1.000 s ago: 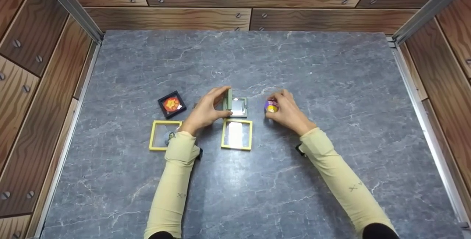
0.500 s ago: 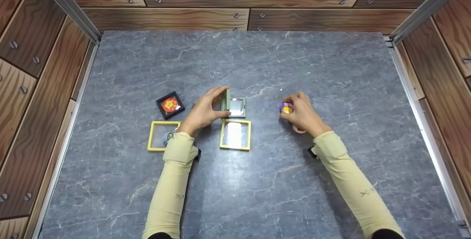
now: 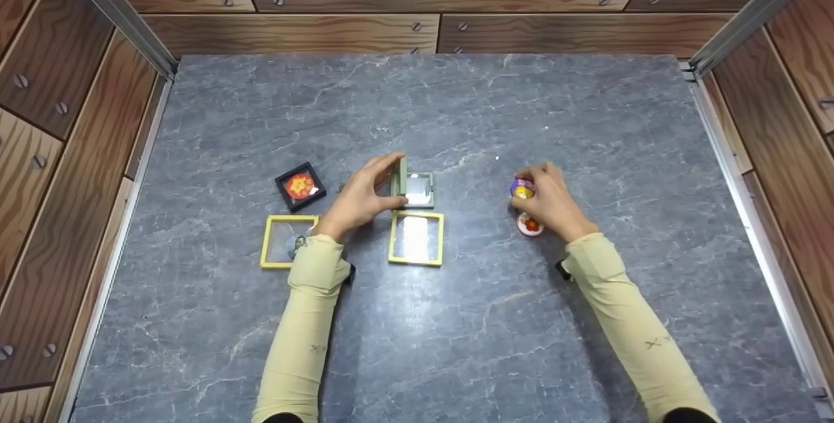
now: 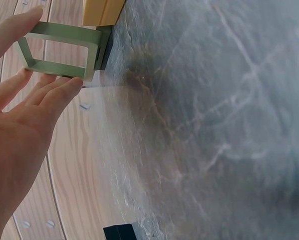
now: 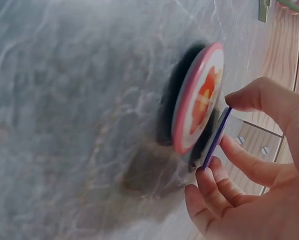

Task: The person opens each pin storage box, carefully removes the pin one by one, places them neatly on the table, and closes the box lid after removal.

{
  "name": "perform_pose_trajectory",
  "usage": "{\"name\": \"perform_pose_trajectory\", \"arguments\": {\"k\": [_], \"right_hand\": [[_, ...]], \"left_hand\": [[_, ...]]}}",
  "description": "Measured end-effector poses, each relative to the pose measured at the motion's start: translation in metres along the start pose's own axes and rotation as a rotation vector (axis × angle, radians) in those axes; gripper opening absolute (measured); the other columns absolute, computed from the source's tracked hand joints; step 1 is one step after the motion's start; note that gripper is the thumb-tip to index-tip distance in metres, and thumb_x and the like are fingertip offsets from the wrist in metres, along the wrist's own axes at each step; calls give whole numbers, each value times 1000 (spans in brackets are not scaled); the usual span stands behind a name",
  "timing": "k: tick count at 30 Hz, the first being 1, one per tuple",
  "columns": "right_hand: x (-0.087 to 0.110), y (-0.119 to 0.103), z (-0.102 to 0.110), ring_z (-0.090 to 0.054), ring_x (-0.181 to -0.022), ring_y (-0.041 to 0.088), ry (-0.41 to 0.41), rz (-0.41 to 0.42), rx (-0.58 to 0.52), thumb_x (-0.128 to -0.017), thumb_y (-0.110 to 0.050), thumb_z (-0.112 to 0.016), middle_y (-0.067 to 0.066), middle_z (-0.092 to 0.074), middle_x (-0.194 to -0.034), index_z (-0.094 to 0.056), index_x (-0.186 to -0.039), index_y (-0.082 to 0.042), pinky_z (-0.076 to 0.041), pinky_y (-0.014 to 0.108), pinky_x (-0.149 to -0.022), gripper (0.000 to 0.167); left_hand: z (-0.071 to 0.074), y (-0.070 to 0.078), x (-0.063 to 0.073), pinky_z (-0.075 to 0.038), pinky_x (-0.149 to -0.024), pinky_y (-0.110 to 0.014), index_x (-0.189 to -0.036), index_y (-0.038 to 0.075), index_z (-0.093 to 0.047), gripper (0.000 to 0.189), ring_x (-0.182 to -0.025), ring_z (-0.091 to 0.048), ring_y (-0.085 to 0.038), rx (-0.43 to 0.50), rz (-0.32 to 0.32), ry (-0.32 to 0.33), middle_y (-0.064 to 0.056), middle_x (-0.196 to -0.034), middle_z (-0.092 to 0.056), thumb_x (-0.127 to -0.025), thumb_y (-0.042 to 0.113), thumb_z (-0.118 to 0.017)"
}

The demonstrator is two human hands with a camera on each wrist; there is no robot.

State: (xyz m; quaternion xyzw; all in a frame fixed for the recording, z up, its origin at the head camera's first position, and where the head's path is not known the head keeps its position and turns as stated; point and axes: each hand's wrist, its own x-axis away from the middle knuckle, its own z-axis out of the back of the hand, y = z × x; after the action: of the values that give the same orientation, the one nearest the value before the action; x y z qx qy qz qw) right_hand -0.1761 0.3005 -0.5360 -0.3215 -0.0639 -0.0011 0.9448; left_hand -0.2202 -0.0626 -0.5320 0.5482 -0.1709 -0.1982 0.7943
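My left hand (image 3: 365,198) grips the raised half of a small green hinged frame (image 3: 399,178) between thumb and fingers. The frame's other half, with its clear window, lies flat on the table to the right. In the left wrist view the thumb and fingers span the green frame (image 4: 64,32). On the right, my right hand (image 3: 552,204) pinches a purple and yellow round badge (image 3: 522,189) by its edges. Just below that badge, a pink-rimmed badge with a red flower (image 3: 530,225) lies on the table; the right wrist view shows this flower badge (image 5: 199,100) close up.
A yellow frame (image 3: 441,240) lies just in front of the green one. Farther left, another yellow frame (image 3: 266,242) holds a bluish round piece, partly behind the left wrist. A black frame (image 3: 315,200) with a red and yellow disc lies above it. Wood-patterned walls (image 3: 352,32) enclose the table.
My right hand has moved to the right with the purple and yellow badge, and the flower badge has come into sight beneath it. My left hand stays on the green frame.
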Motion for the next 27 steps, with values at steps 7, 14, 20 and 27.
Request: {"name": "perform_pose_trajectory", "arguments": {"k": [7, 14, 20, 27], "right_hand": [[1, 1, -2, -43, -125, 45, 42, 26, -10, -85, -12, -77, 29, -50, -127, -65, -132, 9, -40, 56, -109, 53], [2, 2, -6, -42, -124, 45, 49, 20, -7, -86, -13, -76, 28, -50, -129, -65, -133, 7, -38, 57, -106, 52], [2, 5, -7, -40, -125, 45, 47, 10, -4, -86, -14, -76, 28, -49, -131, -64, -135, 5, -35, 58, -106, 54], [1, 2, -3, -40, -127, 46, 23, -9, 10, -88, -16, -72, 30, -50, -135, -62, -137, 4, -36, 59, -109, 54]], "left_hand": [[1, -1, 1, -37, -130, -32, -162, 7, -41, 84, -156, -43, -29, -28, -9, 17, -15, -163, -46, -89, 1, -81], [2, -3, 4, -37, -131, -34, -163, 9, -41, 83, -156, -43, -30, -49, -16, 18, -15, -163, -46, -90, 4, -81], [2, -6, 5, -39, -129, -35, -164, 12, -39, 85, -155, -44, -31, -19, -27, 0, -15, -166, -44, -91, 4, -81], [2, -10, 5, -36, -131, -32, -166, 12, -33, 92, -159, -39, -25, 4, -16, 2, -13, -171, -39, -89, 1, -82]]}}
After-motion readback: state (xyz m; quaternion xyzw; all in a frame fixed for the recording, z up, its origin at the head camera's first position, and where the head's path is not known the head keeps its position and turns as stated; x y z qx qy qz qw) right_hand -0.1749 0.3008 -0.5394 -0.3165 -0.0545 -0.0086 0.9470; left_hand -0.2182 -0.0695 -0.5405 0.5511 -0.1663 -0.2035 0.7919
